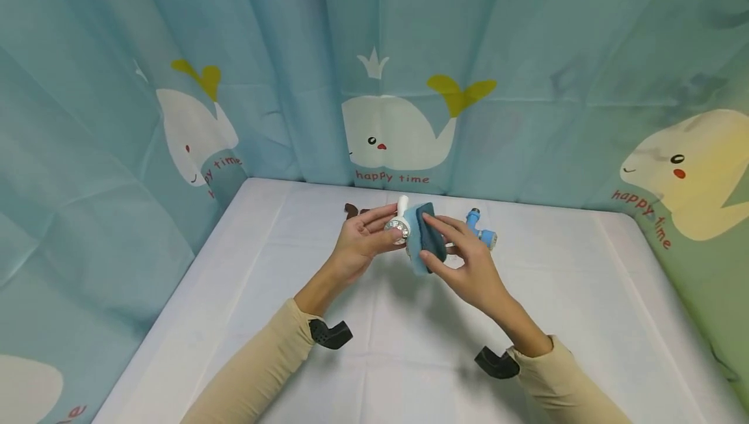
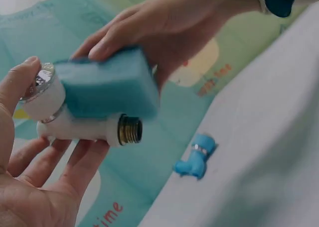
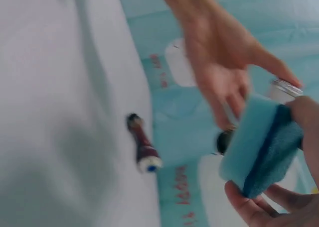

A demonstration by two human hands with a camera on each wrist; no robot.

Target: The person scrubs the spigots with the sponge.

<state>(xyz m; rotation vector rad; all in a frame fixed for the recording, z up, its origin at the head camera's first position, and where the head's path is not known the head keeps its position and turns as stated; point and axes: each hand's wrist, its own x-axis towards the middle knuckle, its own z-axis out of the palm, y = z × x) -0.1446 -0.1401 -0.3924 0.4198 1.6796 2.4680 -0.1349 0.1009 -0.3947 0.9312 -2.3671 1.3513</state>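
- Step in hand: judged to be wiping or scrubbing of the white valve (image 2: 82, 128) with the sponge (image 2: 112, 85). The valve was held raised above the table (image 1: 398, 359); the sponge stood against or just beside its body, and firm contact could not be confirmed.
- Left grip: the left hand (image 1: 357, 245) pinched the valve, thumb on the cap (image 2: 44, 82), fingers supporting the body from below.
- Right grip: the right hand (image 1: 471, 271) pinched the sponge between thumb and fingers, foam side facing the valve.
- Next move: appeared to call for a steady left hold and a light stroke along the body. The threaded end (image 2: 130, 130) could have snagged the foam.
- Valve construction: smooth white branched body, probably coated metal or plastic; round, silvery, patterned cap; brass-coloured screw thread.
- Sponge construction: soft pale-blue foam block backed by a darker, rough-looking pad.
- Other parts: a blue valve (image 2: 197, 157) of similar branched shape and a dark brown fitting (image 3: 144, 147) with a pale end lay apart on the table.
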